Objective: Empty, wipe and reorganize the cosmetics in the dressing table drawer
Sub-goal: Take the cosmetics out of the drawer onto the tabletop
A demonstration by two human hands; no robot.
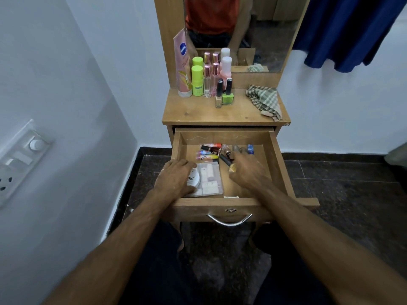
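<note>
Both hands are down in the open drawer (222,137): left hand (176,178) flat on the round polish tin (193,178), right hand (247,172) pinching small tubes (209,153). Grabbing too many at once could drop some on the floor.

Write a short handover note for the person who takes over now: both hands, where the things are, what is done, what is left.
Left hand: lies on the round white jar and clear pouch, front left of the open drawer; grip not clear.
Right hand: in the drawer, fingers at the small tubes; whether it holds one is unclear.
On top: lotion tube, bottles, nail polishes at back left; cloth at right.
Done: the tall items are out.
Left: take out the rest, wipe, put back in order.
</note>
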